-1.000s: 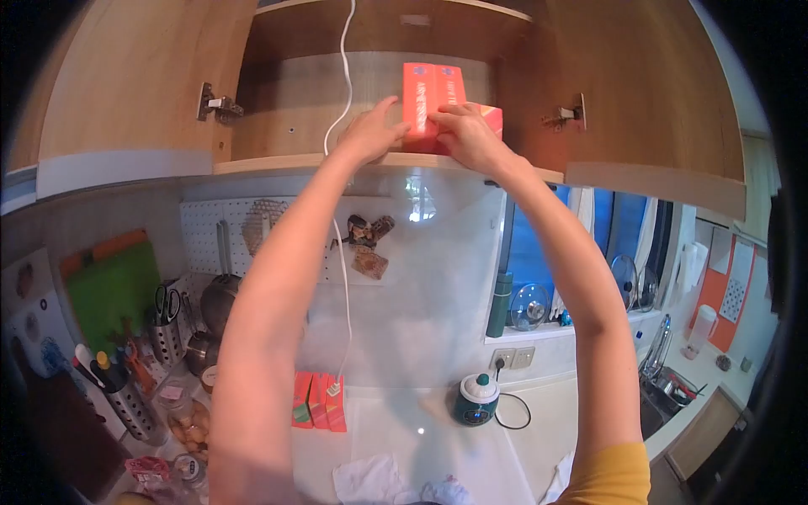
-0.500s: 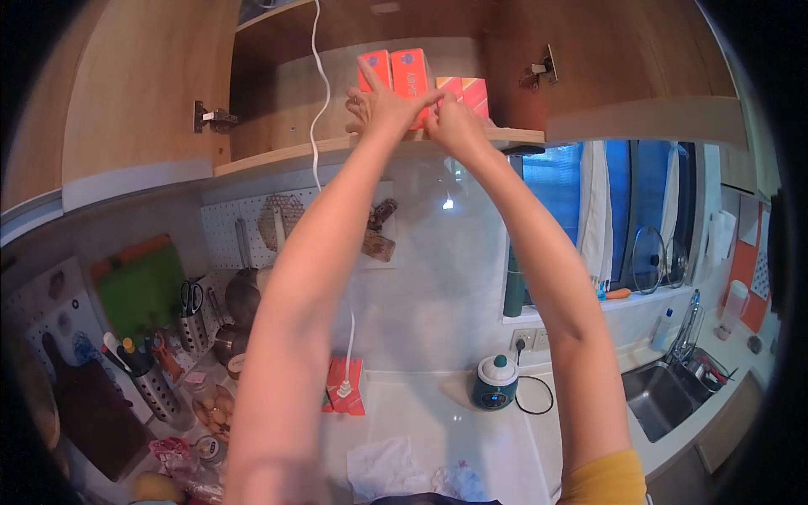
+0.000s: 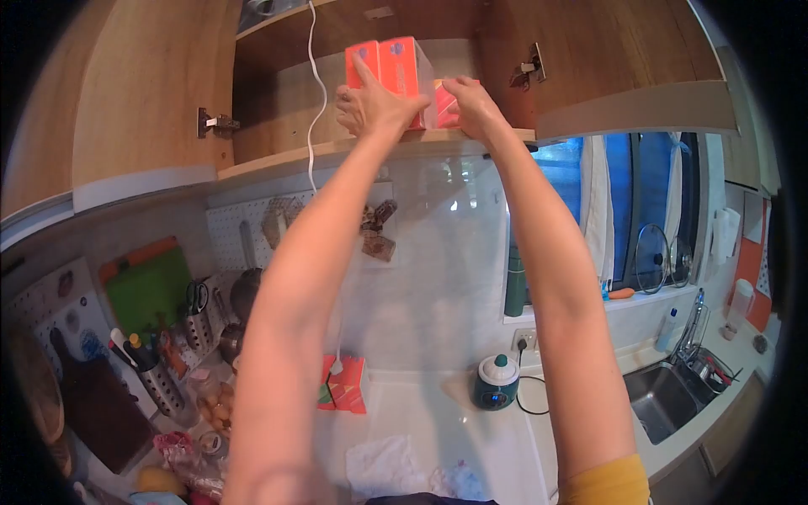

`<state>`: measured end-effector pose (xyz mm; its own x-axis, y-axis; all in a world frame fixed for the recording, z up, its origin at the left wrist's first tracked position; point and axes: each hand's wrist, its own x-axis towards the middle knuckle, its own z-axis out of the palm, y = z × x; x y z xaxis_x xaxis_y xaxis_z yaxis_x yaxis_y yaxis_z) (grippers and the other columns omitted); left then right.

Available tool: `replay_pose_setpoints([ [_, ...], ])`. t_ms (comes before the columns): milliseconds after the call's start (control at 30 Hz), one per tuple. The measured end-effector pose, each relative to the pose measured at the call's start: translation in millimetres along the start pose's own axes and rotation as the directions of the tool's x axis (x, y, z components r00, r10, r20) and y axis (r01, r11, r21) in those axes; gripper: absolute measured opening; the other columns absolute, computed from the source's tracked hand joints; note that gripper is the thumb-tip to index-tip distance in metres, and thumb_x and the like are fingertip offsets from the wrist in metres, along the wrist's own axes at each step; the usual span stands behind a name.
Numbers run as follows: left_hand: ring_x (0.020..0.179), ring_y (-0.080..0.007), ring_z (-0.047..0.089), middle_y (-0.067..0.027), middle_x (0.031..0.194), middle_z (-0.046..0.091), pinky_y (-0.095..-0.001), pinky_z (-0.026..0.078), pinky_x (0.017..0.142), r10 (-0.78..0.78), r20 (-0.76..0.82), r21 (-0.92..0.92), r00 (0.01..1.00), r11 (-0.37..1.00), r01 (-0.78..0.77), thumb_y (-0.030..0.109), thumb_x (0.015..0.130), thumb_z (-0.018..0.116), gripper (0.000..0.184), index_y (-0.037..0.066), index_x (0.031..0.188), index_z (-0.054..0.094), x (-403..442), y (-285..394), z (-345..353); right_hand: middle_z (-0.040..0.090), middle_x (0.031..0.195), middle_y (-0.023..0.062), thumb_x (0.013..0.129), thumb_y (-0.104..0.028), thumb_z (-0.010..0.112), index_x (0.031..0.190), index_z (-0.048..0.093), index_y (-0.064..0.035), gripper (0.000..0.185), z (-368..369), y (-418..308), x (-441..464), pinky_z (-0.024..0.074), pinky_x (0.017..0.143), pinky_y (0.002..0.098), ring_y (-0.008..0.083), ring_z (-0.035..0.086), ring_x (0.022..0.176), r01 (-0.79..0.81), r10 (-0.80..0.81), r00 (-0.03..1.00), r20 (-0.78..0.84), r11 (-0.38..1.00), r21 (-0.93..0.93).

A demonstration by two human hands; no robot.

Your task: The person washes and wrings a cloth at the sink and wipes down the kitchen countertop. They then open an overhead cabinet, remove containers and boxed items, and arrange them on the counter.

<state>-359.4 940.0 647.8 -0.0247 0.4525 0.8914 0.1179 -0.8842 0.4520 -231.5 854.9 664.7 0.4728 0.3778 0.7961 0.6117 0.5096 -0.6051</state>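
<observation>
Two upright red packs (image 3: 397, 66) stand side by side on the open wall cabinet's shelf (image 3: 278, 158). My left hand (image 3: 374, 108) is spread across their front, fingers round the left side and thumb at the right edge. To their right is a lower red-and-pink striped pack (image 3: 446, 116). My right hand (image 3: 480, 109) curls over this pack's right side, with some fingers hidden. Below, on the counter, another red pack (image 3: 345, 387) lies near the end of a white cable (image 3: 316, 101) that hangs down past the shelf.
Hinged cabinet doors (image 3: 614, 67) stand open on both sides. On the counter are a green-and-white small appliance (image 3: 497, 383), white cloths (image 3: 383, 467) and a utensil holder (image 3: 160, 383). A sink (image 3: 661, 400) is at the right, below a window (image 3: 623, 210).
My right hand has moved right, from beside the taller packs to the striped pack's right side. The two taller packs, with my left hand on them, sit slightly higher and further left in view.
</observation>
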Motion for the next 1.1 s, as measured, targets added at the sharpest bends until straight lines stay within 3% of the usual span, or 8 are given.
replay_pose_setpoints([
  [67, 0.114, -0.0403, 0.038, -0.0325, 0.122, 0.033, -0.0482, 0.033, 0.091, 0.048, -0.029, -0.084, 0.998, 0.995, -0.051, 0.043, 0.047, 0.077, 0.123, 0.015, 0.143, 0.005, -3.9, -5.9, -23.9, 0.03, 0.136, 0.0237, 0.083, -0.033, 0.06, 0.129, 0.035, 0.0022, 0.063, 6.3, 2.1, -4.9, 0.0488, 0.076, 0.0423, 0.035, 0.055, 0.101, 0.066, -0.074, 0.991, -0.111, 0.995, -0.076],
  [167, 0.113, -0.0397, 0.036, -0.0303, 0.12, 0.034, -0.0464, 0.032, 0.093, 0.094, -0.064, -0.239, 0.994, 0.965, -0.106, 0.036, 0.048, 0.074, 0.118, 0.008, 0.142, 0.007, -19.9, -15.9, -59.4, 0.039, 0.132, 0.0201, 0.08, -0.043, 0.064, 0.128, 0.037, 0.0021, 0.071, 15.3, 0.3, -6.7, 0.0494, 0.08, 0.0415, 0.0298, 0.055, 0.105, 0.128, -0.124, 0.978, -0.169, 0.992, 0.018],
  [233, 0.11, -0.0365, 0.035, -0.0269, 0.119, 0.036, -0.0426, 0.032, 0.095, 0.248, -0.14, -0.453, 0.958, 0.845, -0.285, 0.032, 0.05, 0.074, 0.117, 0.0, 0.14, 0.007, -30.8, -29.4, -75.2, 0.049, 0.125, 0.0165, 0.078, -0.051, 0.064, 0.128, 0.04, 0.0002, 0.075, 10.2, -8.7, -15.6, 0.0498, 0.081, 0.0382, 0.0231, 0.057, 0.104, 0.063, -0.146, 0.957, 0.251, 0.948, 0.313],
  [433, 0.113, -0.027, 0.033, -0.0172, 0.115, 0.036, -0.037, 0.034, 0.098, 0.374, -0.191, -0.438, 0.908, 0.795, -0.42, 0.028, 0.058, 0.076, 0.113, -0.006, 0.14, 0.006, -84.8, -61.8, -134.2, 0.053, 0.121, 0.0123, 0.077, -0.06, 0.057, 0.127, 0.042, -0.0031, 0.077, 49.2, -28.2, -91.6, 0.0494, 0.086, 0.038, 0.02, 0.055, 0.109, 0.016, -0.211, 0.885, 0.416, 0.905, 0.426],
  [600, 0.109, -0.0277, 0.041, -0.0157, 0.116, 0.037, -0.037, 0.035, 0.097, 0.444, -0.058, -0.385, 0.894, 0.816, -0.431, 0.029, 0.056, 0.077, 0.112, -0.004, 0.14, 0.011, -132.8, -110.0, -163.5, 0.049, 0.127, 0.0106, 0.089, -0.051, 0.045, 0.129, 0.04, -0.0024, 0.063, 72.5, 22.8, -172.5, 0.0415, 0.096, 0.0362, 0.0219, 0.049, 0.115, 0.012, -0.201, 0.925, 0.322, 0.864, 0.504],
  [800, 0.109, -0.0363, 0.041, -0.0219, 0.119, 0.039, -0.0436, 0.033, 0.095, 0.282, 0.304, -0.214, 0.91, 0.951, -0.223, 0.031, 0.05, 0.078, 0.107, 0.003, 0.138, 0.025, -243.6, -172.4, -148.6, 0.037, 0.138, 0.0099, 0.092, -0.048, 0.038, 0.136, 0.029, -0.0048, 0.062, 91.3, 189.5, -322.5, 0.0311, 0.105, 0.0421, 0.0252, 0.038, 0.126, -0.316, 0.186, 0.949, 0.257, 0.508, 0.801],
  [1000, 0.109, -0.0374, 0.042, -0.0222, 0.119, 0.04, -0.0477, 0.033, 0.093, 0.085, 0.613, 0.095, 0.785, 0.979, -0.18, 0.036, 0.049, 0.078, 0.102, 0.008, 0.136, 0.032, -374.8, -242.3, -78.5, 0.028, 0.144, 0.0108, 0.091, -0.055, 0.03, 0.14, 0.023, -0.0086, 0.069, 96.4, 331.4, -481.7, 0.0258, 0.108, 0.0439, 0.029, 0.03, 0.131, -0.37, 0.532, 0.831, 0.163, 0.308, 0.877],
  [1100, 0.11, -0.0381, 0.042, -0.0222, 0.118, 0.042, -0.048, 0.033, 0.092, -0.076, 0.746, 0.098, 0.662, 0.995, 0.004, 0.036, 0.048, 0.078, 0.103, 0.008, 0.136, 0.032, -417.6, -273.2, -50.7, 0.029, 0.144, 0.0113, 0.092, -0.057, 0.023, 0.141, 0.022, -0.009, 0.068, 83.7, 372.5, -525.7, 0.0277, 0.107, 0.0446, 0.03, 0.032, 0.13, -0.437, 0.645, 0.721, 0.252, 0.142, 0.888],
])
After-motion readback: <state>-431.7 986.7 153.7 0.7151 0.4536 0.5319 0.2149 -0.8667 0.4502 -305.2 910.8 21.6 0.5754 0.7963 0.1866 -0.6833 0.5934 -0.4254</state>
